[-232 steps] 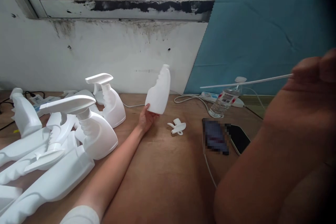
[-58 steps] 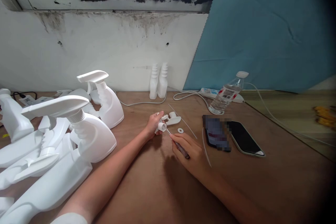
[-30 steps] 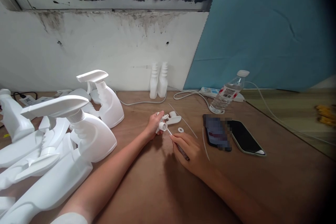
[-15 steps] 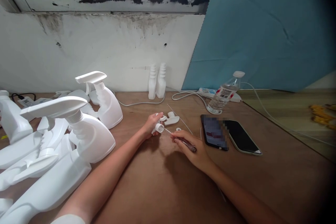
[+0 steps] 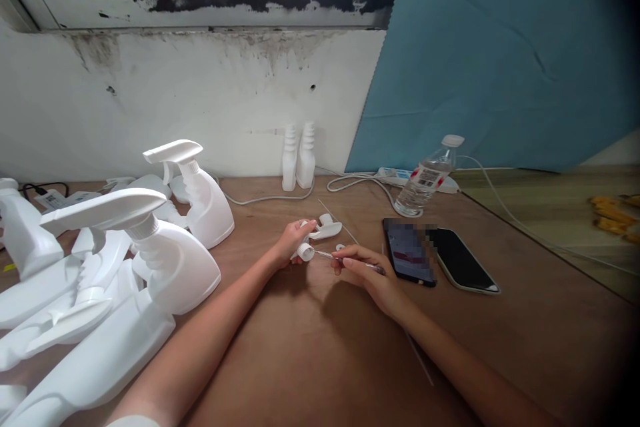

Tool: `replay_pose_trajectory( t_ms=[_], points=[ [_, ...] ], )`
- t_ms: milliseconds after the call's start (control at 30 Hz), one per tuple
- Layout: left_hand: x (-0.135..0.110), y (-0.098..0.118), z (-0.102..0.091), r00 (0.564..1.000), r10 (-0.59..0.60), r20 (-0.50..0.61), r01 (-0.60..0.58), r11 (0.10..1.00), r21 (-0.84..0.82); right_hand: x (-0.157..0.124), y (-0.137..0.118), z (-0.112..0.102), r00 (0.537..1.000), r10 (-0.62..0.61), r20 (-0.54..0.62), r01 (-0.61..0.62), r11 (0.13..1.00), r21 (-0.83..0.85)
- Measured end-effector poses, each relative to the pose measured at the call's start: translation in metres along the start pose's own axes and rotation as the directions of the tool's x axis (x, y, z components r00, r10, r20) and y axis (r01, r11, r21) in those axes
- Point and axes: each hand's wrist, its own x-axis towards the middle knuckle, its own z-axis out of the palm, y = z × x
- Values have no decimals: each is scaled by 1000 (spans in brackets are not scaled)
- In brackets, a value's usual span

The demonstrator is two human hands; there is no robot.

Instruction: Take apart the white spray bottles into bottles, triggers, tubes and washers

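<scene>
My left hand [image 5: 291, 241] is closed round a white spray-trigger head [image 5: 320, 233] that rests on the wooden table, its round collar [image 5: 305, 252] turned toward my right hand. My right hand [image 5: 367, 275] pinches a thin dark-handled tool [image 5: 350, 261] whose tip points into that collar. A thin white dip tube [image 5: 345, 223] lies on the table just behind the two hands. A small white washer sits by my right fingers, mostly hidden.
A heap of white spray bottles [image 5: 150, 260] fills the left side. Two small white bottles [image 5: 299, 157] stand against the wall. Two phones [image 5: 440, 253], a water bottle [image 5: 426, 177], a power strip [image 5: 400, 179] and white cables [image 5: 280, 196] lie to the right.
My right hand has turned the tool from slanting to nearly level, still at the collar. The left hand keeps its hold on the trigger head. The view has shifted slightly.
</scene>
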Motion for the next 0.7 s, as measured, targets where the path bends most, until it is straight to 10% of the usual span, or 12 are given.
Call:
replay_pose_trajectory(
  t_ms=[233, 700],
  points=[
    [-1, -3, 4, 1000, 29, 8, -29, 997, 68, 5, 4, 0, 963, 258, -71, -217, 908, 359],
    [-6, -7, 8, 988, 152, 26, -154, 962, 224, 3, 3, 0, 957, 282, -66, -261, 939, 226]
  ],
)
